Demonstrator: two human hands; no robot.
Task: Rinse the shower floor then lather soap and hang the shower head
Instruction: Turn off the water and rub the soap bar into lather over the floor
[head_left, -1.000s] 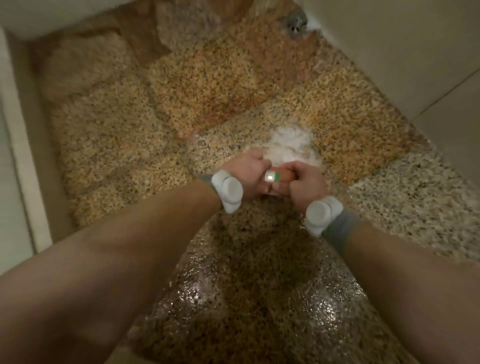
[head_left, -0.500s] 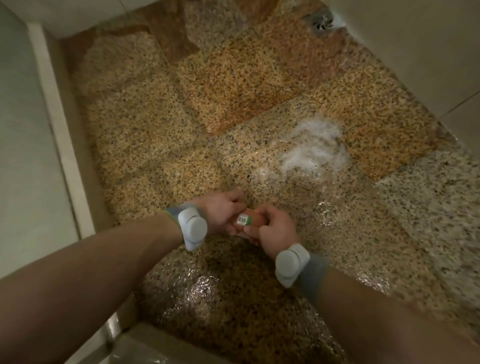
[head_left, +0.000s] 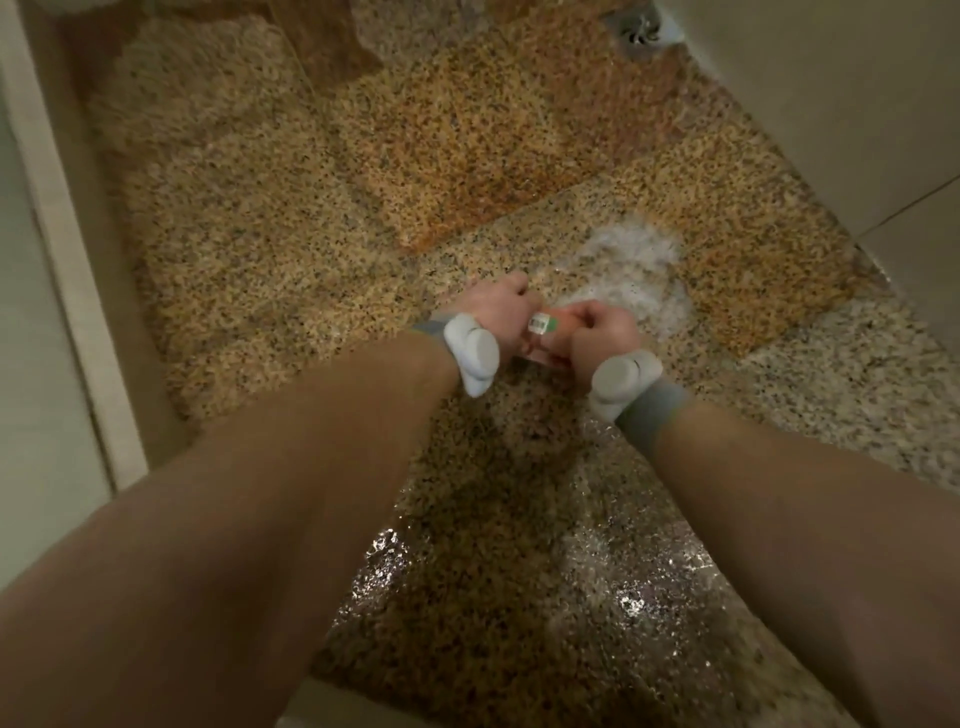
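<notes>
Step in hand, by my judgement: the lathering of the soap. The left hand (head_left: 498, 309) and the right hand (head_left: 602, 332) are meeting low over the speckled tan-and-brown stone shower floor (head_left: 270, 218), and both are gripping a small orange soap article (head_left: 551, 326) bearing a white-and-green label. The fingers of each hand are curling round it from opposite ends, knuckles uppermost, so the soap article is showing only in the gap between the two fists (bar or little bottle, I cannot tell from where I am standing). Whether it is touching the floor is also not determinable.

A patch of white foam (head_left: 634, 270) is lying on the floor just beyond the right hand, toward the pale tiled wall (head_left: 831, 104). The floor nearer the person is glistening wet, which is suggesting that the rinse is already done. The round metal drain (head_left: 636, 26) is sitting in the far corner, well apart from the hands. A white rounded device on a grey band is riding on the left wrist (head_left: 472, 353), and its twin on the right wrist (head_left: 621, 376).

The next move is calling for the soap article to be worked so that the foam spreads wider, with a firm hold, since wet soap is likely slipping easily. After that a hand is needing to come free for the shower head, which is not in view
</notes>
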